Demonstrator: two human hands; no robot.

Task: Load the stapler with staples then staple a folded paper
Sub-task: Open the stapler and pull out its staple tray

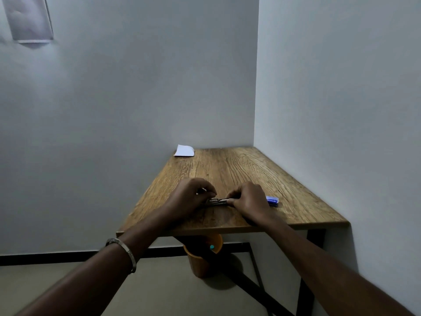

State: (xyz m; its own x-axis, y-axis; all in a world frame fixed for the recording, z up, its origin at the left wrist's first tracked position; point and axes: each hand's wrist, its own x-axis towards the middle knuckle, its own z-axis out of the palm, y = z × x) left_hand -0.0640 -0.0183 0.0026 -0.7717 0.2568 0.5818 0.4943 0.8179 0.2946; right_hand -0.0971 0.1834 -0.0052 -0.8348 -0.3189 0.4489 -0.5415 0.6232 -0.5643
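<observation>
A dark metal stapler (217,201) lies near the front of the wooden table (239,169), held from both ends. My left hand (189,197) grips its left end with fingers curled over it. My right hand (249,199) grips the right end, thumb and fingers pinched on it. Most of the stapler is hidden under my fingers; whether staples are in it cannot be seen. A small blue staple box (272,200) rests just right of my right hand. A folded white paper (184,150) lies at the table's far left corner, against the wall.
The table stands in a corner, with walls at the back and right. An orange bin (201,256) sits on the floor under the table's front edge, beside black metal table legs (315,247). A metal bangle (127,252) circles my left wrist.
</observation>
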